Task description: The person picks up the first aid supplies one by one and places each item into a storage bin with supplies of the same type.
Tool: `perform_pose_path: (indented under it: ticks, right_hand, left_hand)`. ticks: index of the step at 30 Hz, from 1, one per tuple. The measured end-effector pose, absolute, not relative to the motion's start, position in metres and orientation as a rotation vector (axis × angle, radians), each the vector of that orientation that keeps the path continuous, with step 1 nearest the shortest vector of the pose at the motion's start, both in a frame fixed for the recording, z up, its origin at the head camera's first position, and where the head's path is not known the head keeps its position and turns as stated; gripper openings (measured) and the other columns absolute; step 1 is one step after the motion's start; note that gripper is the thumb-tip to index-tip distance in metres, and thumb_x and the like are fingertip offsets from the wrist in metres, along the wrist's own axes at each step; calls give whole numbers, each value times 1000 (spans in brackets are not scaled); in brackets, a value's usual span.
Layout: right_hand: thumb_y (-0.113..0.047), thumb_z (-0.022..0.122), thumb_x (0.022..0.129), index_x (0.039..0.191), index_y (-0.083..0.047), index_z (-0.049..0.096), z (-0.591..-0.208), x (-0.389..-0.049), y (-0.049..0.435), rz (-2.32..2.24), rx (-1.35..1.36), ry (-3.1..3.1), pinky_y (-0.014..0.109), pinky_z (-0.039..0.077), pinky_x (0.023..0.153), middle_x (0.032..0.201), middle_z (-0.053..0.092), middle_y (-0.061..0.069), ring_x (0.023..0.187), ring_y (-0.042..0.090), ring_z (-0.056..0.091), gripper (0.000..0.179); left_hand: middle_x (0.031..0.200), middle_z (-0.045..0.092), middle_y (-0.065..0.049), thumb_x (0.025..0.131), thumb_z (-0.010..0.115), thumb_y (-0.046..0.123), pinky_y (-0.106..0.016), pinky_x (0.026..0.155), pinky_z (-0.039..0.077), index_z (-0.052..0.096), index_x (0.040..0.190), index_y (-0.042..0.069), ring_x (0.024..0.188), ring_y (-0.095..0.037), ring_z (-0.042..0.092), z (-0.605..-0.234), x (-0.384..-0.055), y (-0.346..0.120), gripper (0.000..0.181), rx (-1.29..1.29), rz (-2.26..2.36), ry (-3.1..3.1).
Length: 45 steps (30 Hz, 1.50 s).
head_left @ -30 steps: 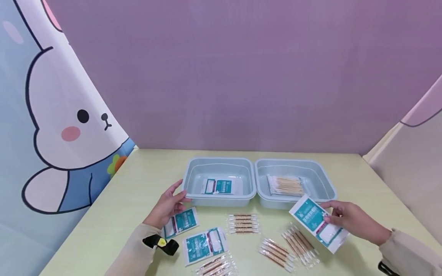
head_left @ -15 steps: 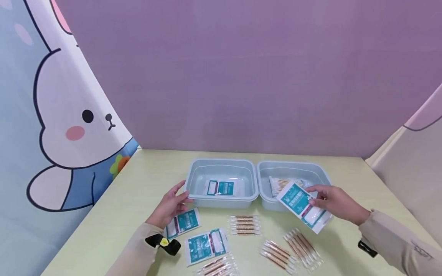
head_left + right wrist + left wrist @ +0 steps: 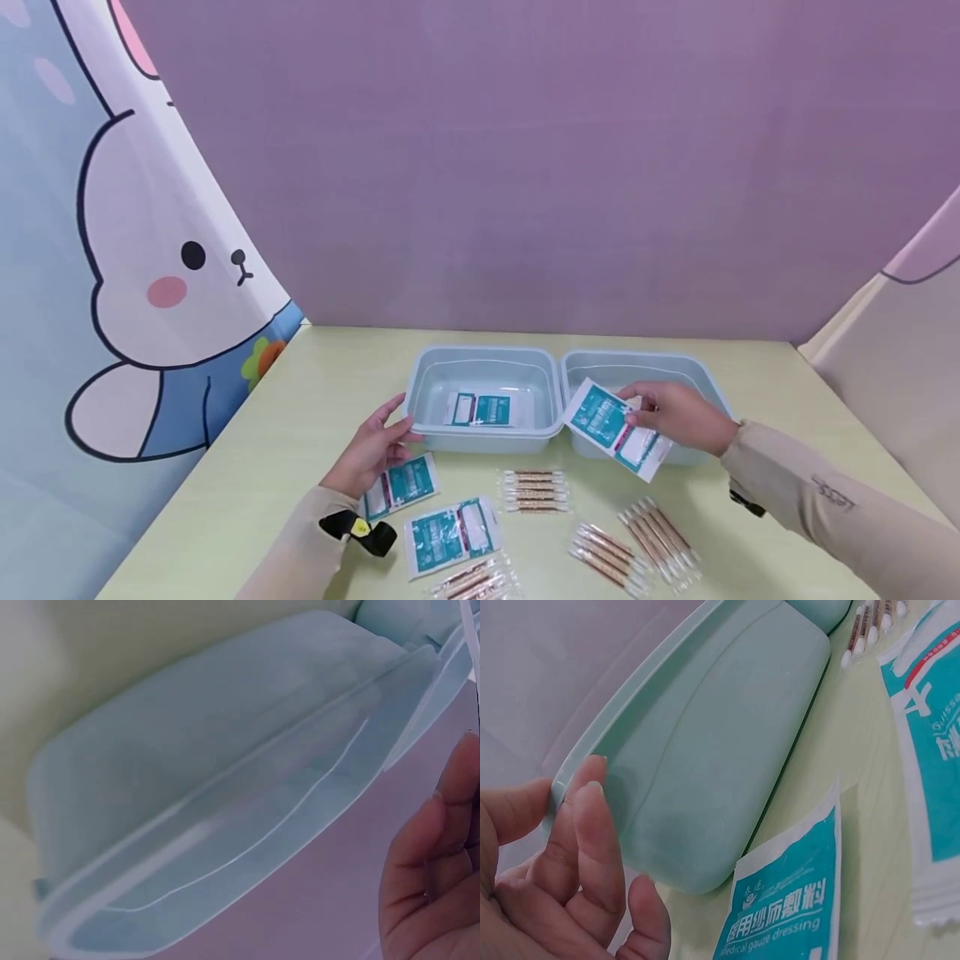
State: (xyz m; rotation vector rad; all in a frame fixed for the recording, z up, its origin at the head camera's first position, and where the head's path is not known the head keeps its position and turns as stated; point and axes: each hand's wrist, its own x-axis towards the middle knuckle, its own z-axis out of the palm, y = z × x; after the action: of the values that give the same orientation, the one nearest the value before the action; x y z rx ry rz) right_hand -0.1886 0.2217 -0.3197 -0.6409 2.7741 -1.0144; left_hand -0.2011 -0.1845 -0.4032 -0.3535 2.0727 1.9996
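Note:
My left hand (image 3: 365, 454) pinches the near left corner of the left pale blue plastic basin (image 3: 487, 443), thumb and fingers on either side of its rim. Above the near edge of the right basin (image 3: 637, 354), my right hand (image 3: 686, 414) holds a tilted white and teal medical gauze dressing packet (image 3: 600, 417) by its edge. Another such packet (image 3: 482, 409) lies inside the left basin. The hand and held packet cover most of the right basin's inside. Two more gauze packets (image 3: 412, 479) (image 3: 784, 900) lie on the table by my left hand.
Several clear packs of brown-stemmed cotton swabs (image 3: 535, 492) lie on the table in front of the basins. A purple backdrop (image 3: 525, 167) rises behind the table, and a rabbit-printed cloth (image 3: 150, 250) hangs at the left.
My right hand has carried the gauze packet left and up, from the right of the right basin to over its near left edge. My left hand stays at the left basin's corner.

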Motion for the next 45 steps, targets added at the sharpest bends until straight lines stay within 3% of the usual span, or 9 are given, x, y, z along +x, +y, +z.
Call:
perform_pose_path:
  ticks: [8,23,38,45]
  right_hand:
    - [-1,62,90,113,6,63,-314,-202,191,-1026,-618,2725,30,49,56,73,60,1,62,14,57,24]
    - [-6,67,89,115,-2,66,-298,-238,144,-809,-722,2801,29,46,61,78,63,2,64,15,52,26]
    - [-10,68,89,109,-6,68,-286,-259,94,-650,-701,2818,38,52,80,105,68,10,91,23,64,21]
    - [-11,68,89,116,-8,67,-284,-274,74,-670,-647,2820,36,52,80,106,67,11,91,24,62,27]
  left_hand:
    - [85,71,-4,99,54,21,-28,71,46,31,150,17,66,-18,56,-404,-201,-181,56,-360,2019,2069]
    - [83,71,-3,99,54,21,-27,69,46,30,151,17,64,-16,56,-408,-200,-175,57,-333,2080,2030]
    - [81,70,-2,99,54,20,-24,65,48,29,151,14,60,-13,55,-408,-194,-168,57,-257,2136,1951]
    - [82,70,-2,99,55,23,-23,65,48,26,151,13,60,-12,56,-408,-189,-169,61,-239,2139,1927]
